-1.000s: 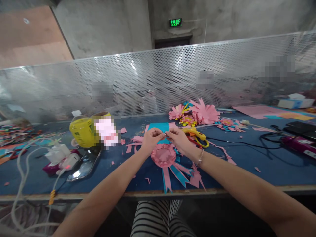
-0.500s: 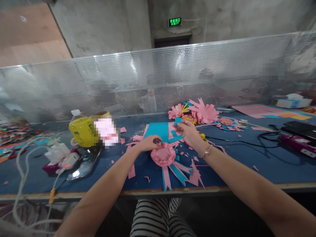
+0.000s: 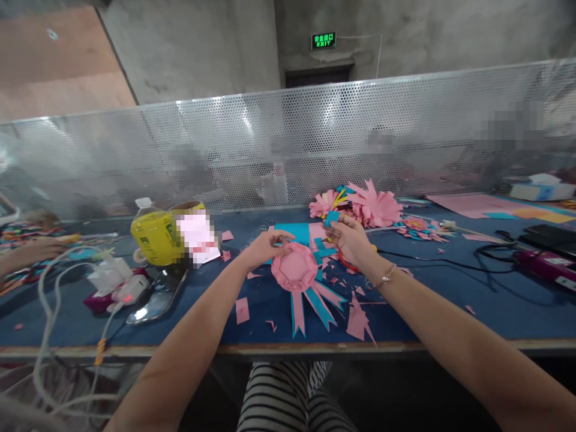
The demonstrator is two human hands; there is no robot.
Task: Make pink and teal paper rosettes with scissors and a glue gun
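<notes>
A pink paper rosette (image 3: 294,267) with pink-and-blue ribbon tails (image 3: 320,309) faces up on the blue table in front of me. My left hand (image 3: 266,247) is at its upper left edge, fingers curled onto the rim. Pinched between the thumb and fingers of my right hand (image 3: 353,241) is a small blue paper piece (image 3: 332,217), raised to the right of the rosette. A larger blue paper sheet (image 3: 292,231) lies behind the rosette, partly covered. Something red and yellow (image 3: 345,261) shows under my right hand; its kind is unclear.
Pink paper flowers (image 3: 373,207) lie at the back against the perforated metal screen (image 3: 252,150). To the left are a yellow-labelled bottle (image 3: 153,234), a lit phone (image 3: 198,235), a dark phone (image 3: 159,297) and a power strip (image 3: 96,299). Another person's hand (image 3: 36,255) is at far left.
The rosette has moved slightly up and left with my left hand. My right hand still holds the blue piece, moved a little right. Another person's hand has appeared at far left.
</notes>
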